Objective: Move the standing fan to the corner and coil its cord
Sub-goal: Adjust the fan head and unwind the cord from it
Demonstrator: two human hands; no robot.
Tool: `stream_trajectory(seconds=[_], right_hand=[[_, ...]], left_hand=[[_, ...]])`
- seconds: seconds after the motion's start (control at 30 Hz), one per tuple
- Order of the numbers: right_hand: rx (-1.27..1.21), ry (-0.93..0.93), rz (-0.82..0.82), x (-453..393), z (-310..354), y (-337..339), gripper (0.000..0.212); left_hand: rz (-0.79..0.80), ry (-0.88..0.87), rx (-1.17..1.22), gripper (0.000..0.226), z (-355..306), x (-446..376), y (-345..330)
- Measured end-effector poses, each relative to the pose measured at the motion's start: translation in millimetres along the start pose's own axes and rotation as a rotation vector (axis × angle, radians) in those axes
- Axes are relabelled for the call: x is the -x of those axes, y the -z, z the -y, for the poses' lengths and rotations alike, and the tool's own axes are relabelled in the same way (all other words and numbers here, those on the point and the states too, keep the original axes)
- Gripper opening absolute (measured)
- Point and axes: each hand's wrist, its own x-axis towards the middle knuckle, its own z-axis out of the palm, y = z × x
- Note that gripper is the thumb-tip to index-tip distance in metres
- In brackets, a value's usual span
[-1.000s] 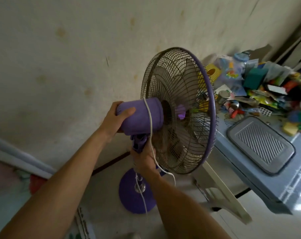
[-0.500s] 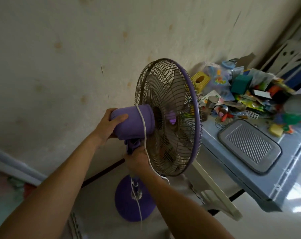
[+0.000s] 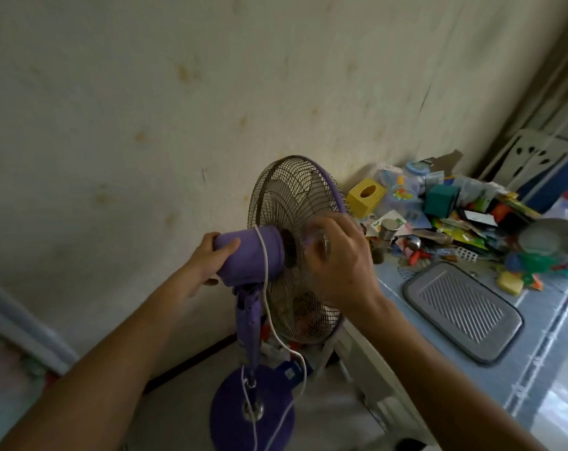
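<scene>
A purple standing fan with a wire cage stands by the stained wall on its round purple base. My left hand grips the purple motor housing from behind. My right hand is on the right side of the cage, fingers curled against the wires; whether it grips them is blurred. The white cord is draped over the housing, hangs down past the pole and trails over the base to the floor.
A blue-topped table stands right beside the fan, with a grey ribbed tray, a yellow box and a heap of colourful clutter. A white plastic chair sits under the table's edge. A bed edge lies far left.
My right hand left the fan's neck and rose to the cage. The fan now sits lower and farther from me in view, closer to the table.
</scene>
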Motion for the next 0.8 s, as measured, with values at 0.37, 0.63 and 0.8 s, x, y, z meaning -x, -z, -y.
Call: stream_trajectory(seconds=[0.37, 0.63, 0.8], right_hand=[[-0.191, -0.400, 0.140, 21.5, -59.2, -25.6, 0.110], [-0.224, -0.353, 0.241, -18.0, -102.8, -21.1, 0.113], [-0.232, -0.387, 0.128, 2.0, -77.2, -31.0, 0.107]], left_hand=[[-0.087, 0.003, 0.085, 0.067, 0.3, 12.9, -6.5], [-0.327, -0.067, -0.077, 0.078, 3.0, 28.4, -28.8], [-0.254, -0.105, -0.041, 0.069, -0.4, 18.3, -23.5]])
